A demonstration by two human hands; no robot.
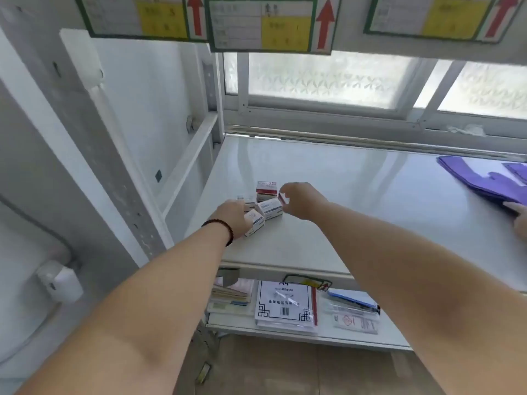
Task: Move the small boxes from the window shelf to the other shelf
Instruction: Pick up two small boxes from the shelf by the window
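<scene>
Several small white boxes (269, 208) sit clustered at the left front of the white window shelf (356, 195). One box with a red band (266, 189) stands at the back of the cluster. My left hand (232, 218), with a dark bead bracelet on the wrist, is closed on the nearest white box (254, 222). My right hand (302, 199) reaches over the cluster and pinches a small box with a red edge (283, 198) between thumb and fingers.
A purple folded bag (484, 181) lies at the shelf's right end, with another person's hand (520, 220) beside it. The lower shelf (228, 323) holds paper packs and booklets. Labels with red arrows hang above. A grey upright post (114, 172) stands left.
</scene>
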